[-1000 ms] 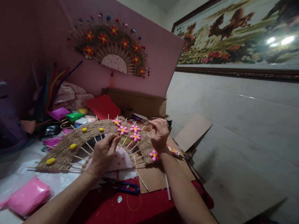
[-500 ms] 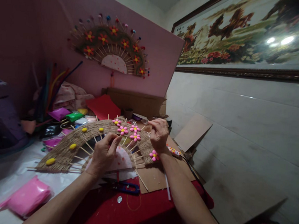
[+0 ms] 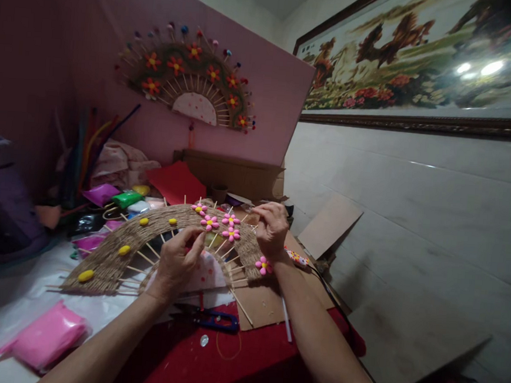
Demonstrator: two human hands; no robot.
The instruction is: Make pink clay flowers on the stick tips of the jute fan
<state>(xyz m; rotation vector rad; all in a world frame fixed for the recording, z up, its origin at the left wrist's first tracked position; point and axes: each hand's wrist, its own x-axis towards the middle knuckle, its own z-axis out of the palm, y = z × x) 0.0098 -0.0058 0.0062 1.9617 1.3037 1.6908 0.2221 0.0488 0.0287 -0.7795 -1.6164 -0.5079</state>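
Observation:
A fan-shaped panel wound with brown twine (image 3: 112,263) lies before me, thin sticks poking out along its edges. Pink clay flowers (image 3: 209,223) with yellow centres sit on its middle and right, while yellow clay ovals (image 3: 124,251) dot the left. My left hand (image 3: 178,265) is closed in a pinch over the fan's inner sticks, near the flowers; whatever is between its fingertips is too small to make out. Above the fan's right part, my right hand (image 3: 270,231) also pinches, its contents indistinct. A pale, dotted half-round piece (image 3: 208,273) forms the fan's inner part.
Blue-handled thread snips (image 3: 214,319) lie on the red cloth (image 3: 180,362). A pink clay packet (image 3: 45,334) rests at left front, with several coloured packets behind. A glue gun (image 3: 297,257) with a cord is on the right. A finished fan (image 3: 177,67) hangs behind.
My left hand's fingers have shifted slightly, the gap between thumb and curled fingers showing a little more. My right hand and the fan stay in place.

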